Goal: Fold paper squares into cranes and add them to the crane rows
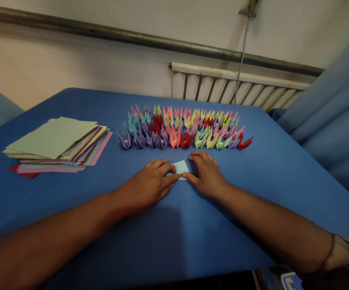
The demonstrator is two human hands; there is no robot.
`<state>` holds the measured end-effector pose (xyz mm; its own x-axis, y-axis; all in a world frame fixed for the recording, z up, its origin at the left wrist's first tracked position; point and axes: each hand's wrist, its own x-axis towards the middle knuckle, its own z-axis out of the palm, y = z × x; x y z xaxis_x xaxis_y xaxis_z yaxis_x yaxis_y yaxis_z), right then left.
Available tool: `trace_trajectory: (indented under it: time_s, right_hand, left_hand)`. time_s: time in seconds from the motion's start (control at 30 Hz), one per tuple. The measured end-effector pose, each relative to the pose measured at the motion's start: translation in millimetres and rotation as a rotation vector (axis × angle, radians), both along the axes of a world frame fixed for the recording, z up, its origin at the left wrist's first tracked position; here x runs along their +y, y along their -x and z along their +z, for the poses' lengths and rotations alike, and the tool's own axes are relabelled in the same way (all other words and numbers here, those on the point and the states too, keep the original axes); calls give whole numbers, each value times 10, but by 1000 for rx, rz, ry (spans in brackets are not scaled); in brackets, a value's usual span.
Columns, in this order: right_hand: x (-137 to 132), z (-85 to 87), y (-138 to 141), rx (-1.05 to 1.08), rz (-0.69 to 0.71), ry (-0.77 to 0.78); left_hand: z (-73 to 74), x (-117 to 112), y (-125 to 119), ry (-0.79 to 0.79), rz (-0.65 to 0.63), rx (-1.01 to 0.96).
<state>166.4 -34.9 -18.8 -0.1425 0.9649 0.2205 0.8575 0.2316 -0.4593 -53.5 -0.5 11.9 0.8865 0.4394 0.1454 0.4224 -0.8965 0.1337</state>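
I see the folded paper (180,166) on the surface (267,189), btwn left hand (150,183) & right hand (208,174). Fingers are spread flat, pinning its edges. Thin, light, creases easily, so I'd pinch it at an edge.

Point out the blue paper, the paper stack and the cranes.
Blue paper (181,166): head view, its visible middle.
Paper stack (53,137): head view, top green sheet.
Cranes (186,127): head view, middle of the rows.

Matt paper on a soft cloth.
The folded pale blue paper (180,167), stacked coloured sheets (56,141) and origami cranes (183,129) look smooth and matt; the counter (177,241) wears blue cloth.
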Motion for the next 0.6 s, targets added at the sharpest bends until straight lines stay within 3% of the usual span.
trace_trajectory:
  time_s: [0.17,0.37,0.5,0.6]
  right_hand:
    - [56,-31,2,116,78,23]
    - [25,-33,19,238,133,40]
    - [-1,-7,47,140,38,21]
    - [-7,14,58,77,102,26]
  left_hand:
    - [3,43,-2,127,11,-57]
    - [-21,66,17,149,20,-102]
    - [-22,66,12,166,16,-125]
    - [-20,64,15,163,17,-115]
